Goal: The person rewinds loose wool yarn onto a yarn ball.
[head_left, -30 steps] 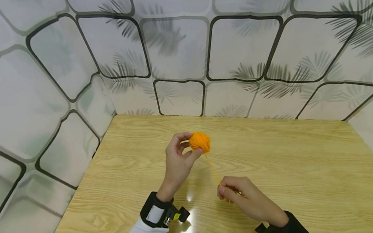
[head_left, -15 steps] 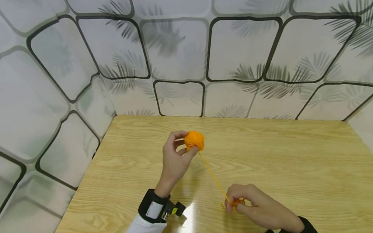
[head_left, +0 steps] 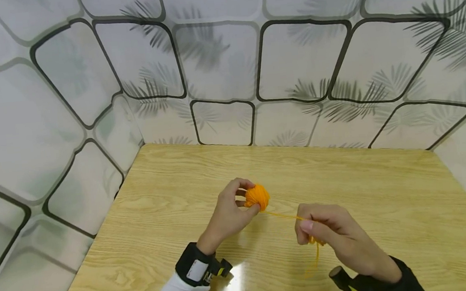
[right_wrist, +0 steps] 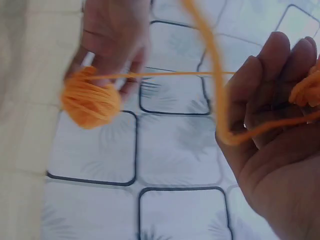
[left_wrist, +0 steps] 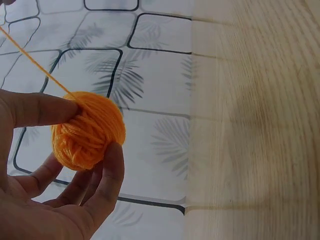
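An orange ball of yarn point(head_left: 257, 197) is pinched between the thumb and fingertips of my left hand point(head_left: 228, 214), held above the table. The left wrist view shows the thumb on one side of the yarn ball point(left_wrist: 92, 132) and fingers on the other. A taut strand point(head_left: 282, 214) runs from the ball to my right hand point(head_left: 340, 233), whose curled fingers hold it. Some gathered loops of yarn point(right_wrist: 307, 90) lie within the right fingers, and a loose tail point(head_left: 318, 253) hangs below them. Part of the loops is hidden by the hand.
The hands are over a light wood table point(head_left: 172, 206). A patterned wall covering point(head_left: 219, 59) with dark outlines and leaf prints rises behind the table and along its left side. Both wrists wear black straps point(head_left: 195, 264) with small cameras.
The left hand has come lower and nearer with the yarn ball. The right hand dipped toward me, then moved up and right; the strand now runs flatter between the hands.
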Demonstrator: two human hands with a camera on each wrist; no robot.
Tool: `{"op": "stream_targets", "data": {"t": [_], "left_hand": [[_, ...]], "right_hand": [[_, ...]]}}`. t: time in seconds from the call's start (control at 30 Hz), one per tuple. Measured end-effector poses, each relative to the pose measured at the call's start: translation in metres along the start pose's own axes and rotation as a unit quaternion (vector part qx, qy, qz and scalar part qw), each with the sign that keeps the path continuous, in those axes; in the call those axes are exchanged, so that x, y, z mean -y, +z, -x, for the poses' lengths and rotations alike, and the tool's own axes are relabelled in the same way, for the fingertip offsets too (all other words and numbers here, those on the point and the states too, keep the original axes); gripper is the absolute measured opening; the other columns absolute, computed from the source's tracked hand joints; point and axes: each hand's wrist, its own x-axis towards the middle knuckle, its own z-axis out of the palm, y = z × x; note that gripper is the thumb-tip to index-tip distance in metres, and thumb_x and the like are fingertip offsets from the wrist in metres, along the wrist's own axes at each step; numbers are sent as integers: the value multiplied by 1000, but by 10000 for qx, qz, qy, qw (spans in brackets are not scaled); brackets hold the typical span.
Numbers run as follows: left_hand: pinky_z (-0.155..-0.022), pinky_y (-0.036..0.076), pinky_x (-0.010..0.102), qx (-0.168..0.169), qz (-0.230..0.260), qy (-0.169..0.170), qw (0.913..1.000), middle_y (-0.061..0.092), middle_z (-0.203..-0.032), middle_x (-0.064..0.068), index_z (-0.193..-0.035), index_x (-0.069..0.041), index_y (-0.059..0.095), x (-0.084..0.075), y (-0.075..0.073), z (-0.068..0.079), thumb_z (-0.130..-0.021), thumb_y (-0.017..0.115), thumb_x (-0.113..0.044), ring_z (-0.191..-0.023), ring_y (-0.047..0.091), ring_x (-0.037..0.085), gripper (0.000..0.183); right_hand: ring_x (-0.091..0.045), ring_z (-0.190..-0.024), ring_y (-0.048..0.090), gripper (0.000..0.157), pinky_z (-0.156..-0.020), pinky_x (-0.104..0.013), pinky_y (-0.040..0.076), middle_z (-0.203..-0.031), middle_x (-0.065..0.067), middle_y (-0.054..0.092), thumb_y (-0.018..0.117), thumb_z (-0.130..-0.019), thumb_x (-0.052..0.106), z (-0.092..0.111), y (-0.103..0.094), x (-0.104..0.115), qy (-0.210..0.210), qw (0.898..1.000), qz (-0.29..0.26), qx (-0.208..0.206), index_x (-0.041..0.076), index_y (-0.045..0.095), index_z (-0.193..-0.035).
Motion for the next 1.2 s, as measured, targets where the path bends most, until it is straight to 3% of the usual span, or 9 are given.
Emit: {"op": "stream_targets", "data": {"t": [0.2, 0.27, 0.47, 0.63, 0.77, 0.93, 1.07, 1.2], "left_hand": [[-72, 50, 28, 887, -143, 30, 9960, 51, -108, -3, -109, -18, 51, -5, 2, 10, -77, 70, -13, -93, 53, 18, 38], [-74, 50, 27, 1311, -75, 87, 9913, 51, -109, -4, -108, -19, 50, -6, 2, 13, -77, 70, -11, -94, 53, 17, 38], [-77, 50, 29, 2508, 721, 326, 9648, 52, -114, -3, -110, -19, 50, -19, -2, 21, -78, 69, -11, -99, 54, 15, 38], [-80, 49, 35, 2883, 1624, 555, 9420, 51, -115, 2, -112, -15, 50, -36, -6, 27, -80, 68, -10, -103, 53, 18, 37], [-82, 48, 44, 2704, 2632, 888, 9218, 48, -115, 13, -115, -6, 48, -47, -10, 28, -80, 66, -3, -105, 52, 24, 40], [-81, 47, 51, 2028, 3461, 1462, 9043, 45, -115, 18, -116, 6, 42, -54, -15, 20, -80, 62, 4, -106, 52, 25, 41], [-82, 47, 49, 1421, 3621, 1618, 9069, 45, -117, 16, -116, 9, 40, -56, -19, 12, -81, 61, 4, -106, 51, 25, 41], [-82, 48, 45, 861, 3512, 1415, 9215, 45, -115, 17, -117, 8, 40, -53, -21, 6, -82, 61, 0, -101, 52, 25, 41]], "right_hand": [[-13, -64, 44, 36, -51, -29, 31, -78, -5, 53, 27, -91, -15, -22, -17, 10, -67, 9981, 318, -526, 6, 57, -89], [-17, -68, 48, 32, -55, -29, 36, -78, -9, 53, 29, -93, -12, -28, -23, 8, 7, 9962, 325, -806, 3, 57, -88], [-25, -70, 53, 20, -67, -36, 48, -79, -13, 51, 37, -98, 7, -40, -44, -10, 740, 9861, 362, -1444, -1, 53, -89], [-26, -71, 54, 23, -69, -37, 50, -79, -15, 51, 44, -97, 18, -45, -57, -43, 1210, 9776, 230, -1705, -3, 51, -90], [-26, -75, 55, 27, -72, -37, 50, -83, -17, 52, 47, -96, 24, -39, -56, -71, 1594, 9719, 417, -1682, -3, 52, -93], [-28, -83, 56, 26, -76, -39, 50, -91, -20, 53, 44, -97, 24, -25, -43, -96, 1888, 9729, 842, -1035, 0, 54, -98], [-29, -83, 54, 23, -74, -39, 49, -91, -14, 55, 42, -98, 26, -14, -30, -107, 2092, 9686, 1193, -617, 8, 56, -99], [-26, -74, 49, 20, -63, -35, 45, -84, -8, 53, 44, -97, 30, -4, -17, -112, 2227, 9632, 1449, -402, 14, 57, -96]]}}
